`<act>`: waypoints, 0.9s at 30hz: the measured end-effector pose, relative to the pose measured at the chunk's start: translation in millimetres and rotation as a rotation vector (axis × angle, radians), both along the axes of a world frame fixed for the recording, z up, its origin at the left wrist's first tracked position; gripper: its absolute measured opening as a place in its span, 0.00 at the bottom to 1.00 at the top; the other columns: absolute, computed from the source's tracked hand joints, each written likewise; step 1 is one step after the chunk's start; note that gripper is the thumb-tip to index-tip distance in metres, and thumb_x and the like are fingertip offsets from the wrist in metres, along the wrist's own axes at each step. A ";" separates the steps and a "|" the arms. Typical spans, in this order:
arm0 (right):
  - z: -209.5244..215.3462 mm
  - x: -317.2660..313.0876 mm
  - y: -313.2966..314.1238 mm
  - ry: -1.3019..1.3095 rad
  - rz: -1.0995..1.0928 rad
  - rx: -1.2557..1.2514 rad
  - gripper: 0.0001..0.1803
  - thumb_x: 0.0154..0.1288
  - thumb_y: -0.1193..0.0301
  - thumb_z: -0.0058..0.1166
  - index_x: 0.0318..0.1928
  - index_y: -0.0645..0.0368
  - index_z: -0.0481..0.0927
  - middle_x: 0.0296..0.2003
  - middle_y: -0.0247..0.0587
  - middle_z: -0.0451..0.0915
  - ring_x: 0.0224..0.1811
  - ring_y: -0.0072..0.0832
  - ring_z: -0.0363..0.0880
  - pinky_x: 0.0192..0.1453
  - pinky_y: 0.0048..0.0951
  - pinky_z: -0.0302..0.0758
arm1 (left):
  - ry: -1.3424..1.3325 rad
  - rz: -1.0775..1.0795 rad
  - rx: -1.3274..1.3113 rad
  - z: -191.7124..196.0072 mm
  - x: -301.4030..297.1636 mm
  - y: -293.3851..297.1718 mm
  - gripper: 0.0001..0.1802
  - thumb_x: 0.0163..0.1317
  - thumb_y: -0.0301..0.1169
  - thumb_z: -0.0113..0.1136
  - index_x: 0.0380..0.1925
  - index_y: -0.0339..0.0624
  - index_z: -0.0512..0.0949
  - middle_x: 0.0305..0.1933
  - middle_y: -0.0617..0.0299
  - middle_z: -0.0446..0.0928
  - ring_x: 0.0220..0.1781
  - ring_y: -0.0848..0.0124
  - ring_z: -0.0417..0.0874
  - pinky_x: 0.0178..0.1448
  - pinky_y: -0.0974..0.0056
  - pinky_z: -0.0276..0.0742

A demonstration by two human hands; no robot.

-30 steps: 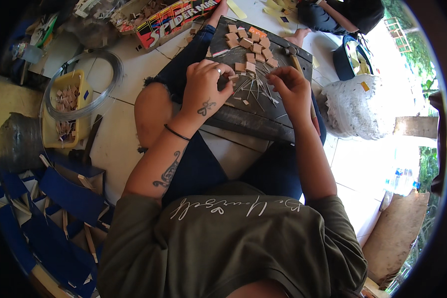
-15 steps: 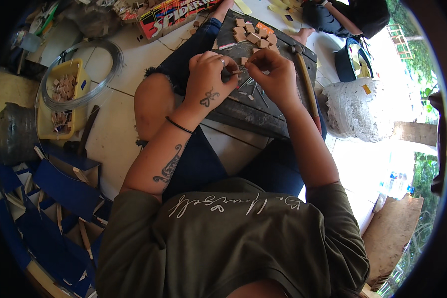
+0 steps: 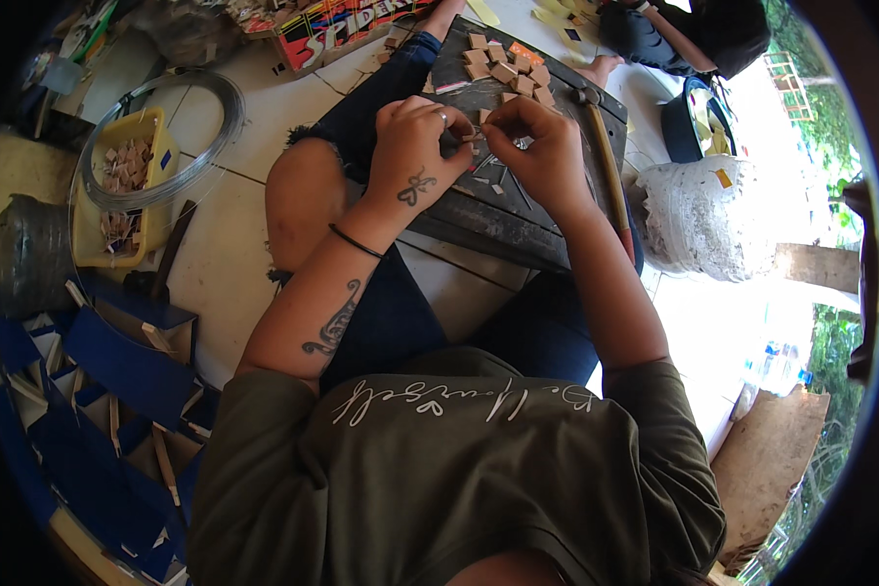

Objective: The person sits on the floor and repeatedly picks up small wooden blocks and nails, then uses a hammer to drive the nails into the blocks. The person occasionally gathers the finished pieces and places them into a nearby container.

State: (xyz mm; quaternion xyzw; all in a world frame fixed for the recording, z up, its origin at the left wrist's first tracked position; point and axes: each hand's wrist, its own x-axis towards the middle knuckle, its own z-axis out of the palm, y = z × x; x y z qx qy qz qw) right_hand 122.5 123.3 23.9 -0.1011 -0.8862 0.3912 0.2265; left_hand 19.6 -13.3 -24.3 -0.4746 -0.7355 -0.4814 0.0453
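Observation:
Over a dark wooden work board [image 3: 479,230], my two hands meet at the fingertips. My left hand [image 3: 418,148] is closed in a pinch on a small wooden piece [image 3: 473,141], mostly covered by the fingers. My right hand [image 3: 540,154] is also closed, thumb and forefinger together right beside that piece; whatever is between them is too small to make out. Just past the fingers, several small square wooden blocks [image 3: 504,73] lie in a loose group on the board. Thin nail-like or wire pieces [image 3: 516,189] lie beneath my hands.
A hammer [image 3: 606,161] rests along the board's right side. To the left stand a yellow basket [image 3: 152,232] of small wooden pieces and a wire coil [image 3: 232,115], above blue box-like pieces [image 3: 132,352]. A white sack [image 3: 698,220] and a dark tub [image 3: 676,127] stand right. Another person [image 3: 689,39] sits beyond.
My hands stay almost in place, fingertips still together at the small wooden piece. The fingers have shifted only slightly.

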 end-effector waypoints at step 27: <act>10.5 -5.7 -0.9 -0.069 0.098 0.167 0.07 0.54 0.75 0.63 0.33 0.62 0.80 0.29 0.43 0.82 0.31 0.36 0.84 0.37 0.32 0.79 | 0.085 -0.001 0.088 -1.6 0.2 3.4 0.04 0.54 0.31 0.66 0.29 0.45 0.81 0.34 0.67 0.80 0.43 0.65 0.79 0.61 0.57 0.62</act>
